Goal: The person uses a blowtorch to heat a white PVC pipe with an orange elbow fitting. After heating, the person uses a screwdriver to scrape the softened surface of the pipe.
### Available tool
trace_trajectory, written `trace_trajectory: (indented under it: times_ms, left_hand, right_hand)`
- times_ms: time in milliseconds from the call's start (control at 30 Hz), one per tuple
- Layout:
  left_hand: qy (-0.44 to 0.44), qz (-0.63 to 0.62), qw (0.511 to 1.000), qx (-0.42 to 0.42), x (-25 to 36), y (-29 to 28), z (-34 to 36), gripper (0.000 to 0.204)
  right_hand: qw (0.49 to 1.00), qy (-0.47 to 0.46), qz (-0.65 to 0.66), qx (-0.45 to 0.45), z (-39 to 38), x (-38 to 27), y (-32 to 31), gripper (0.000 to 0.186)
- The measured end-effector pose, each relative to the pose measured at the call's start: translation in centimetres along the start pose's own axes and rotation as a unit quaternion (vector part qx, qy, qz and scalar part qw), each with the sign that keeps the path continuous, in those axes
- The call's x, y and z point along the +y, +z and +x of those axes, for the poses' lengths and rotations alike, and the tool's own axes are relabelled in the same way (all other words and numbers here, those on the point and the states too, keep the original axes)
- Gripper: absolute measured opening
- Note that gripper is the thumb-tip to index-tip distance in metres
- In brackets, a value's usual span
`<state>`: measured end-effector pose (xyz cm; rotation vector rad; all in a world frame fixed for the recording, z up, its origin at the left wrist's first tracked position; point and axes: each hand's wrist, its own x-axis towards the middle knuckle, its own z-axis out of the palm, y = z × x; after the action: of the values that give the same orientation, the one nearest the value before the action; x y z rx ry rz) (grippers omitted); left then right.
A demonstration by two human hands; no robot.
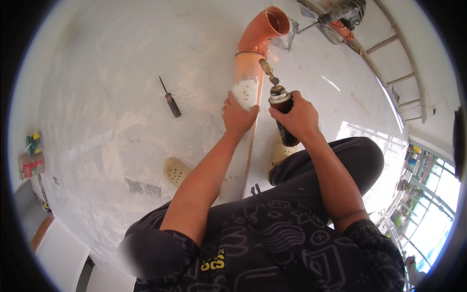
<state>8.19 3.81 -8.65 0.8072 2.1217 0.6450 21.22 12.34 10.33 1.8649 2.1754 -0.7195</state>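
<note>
An orange pipe elbow [262,30] sits on the upper end of a straight pipe [249,68], pale orange with a white, speckled lower part. My left hand [239,114] is closed round that white part. In my right hand [299,117] is a dark gas canister [286,134] topped by a brass torch head [267,70], its tip angled up beside the pipe joint, where a faint glow shows. A screwdriver [169,100] with a dark handle lies on the floor left of my left hand.
The pale floor [112,82] is smeared. A power tool [346,17] lies at the upper right beside a wooden ladder [398,80]. Red and green boxes [31,160] stand at the far left. My legs and beige clogs [176,171] are below; a bright window [433,204] is at right.
</note>
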Motion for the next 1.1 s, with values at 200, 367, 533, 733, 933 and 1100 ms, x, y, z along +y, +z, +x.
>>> trace_trajectory:
  times_ms: [200,367,533,733,933,1100]
  left_hand:
    - [0.001,0.012,1.0,-0.02,1.5,-1.7,0.4,0.13]
    - [0.024,-0.181,0.978,-0.098,-1.7,-3.9,2.5,0.129]
    - [-0.004,-0.258,0.955,-0.145,-3.4,-3.4,3.0,0.127]
    - [0.034,-0.058,0.992,-0.108,-0.5,-4.0,1.7,0.118]
    - [0.088,0.183,0.978,0.044,3.2,-2.9,0.1,0.103]
    - [0.077,0.158,0.984,0.011,2.9,0.2,-2.5,0.126]
  right_hand:
    - [1.0,-0.001,-0.014,-0.009,0.5,-0.1,0.4,0.076]
    - [1.0,-0.023,0.0,0.009,0.2,-0.8,0.1,0.076]
    - [0.999,-0.034,-0.011,0.002,-0.1,-1.1,0.2,0.07]
    - [1.0,-0.015,-0.014,-0.001,0.0,-0.1,-0.3,0.078]
    - [1.0,0.004,-0.015,-0.009,-0.3,0.4,-0.5,0.08]
    - [0.999,0.012,-0.01,-0.028,-0.5,0.3,-0.4,0.079]
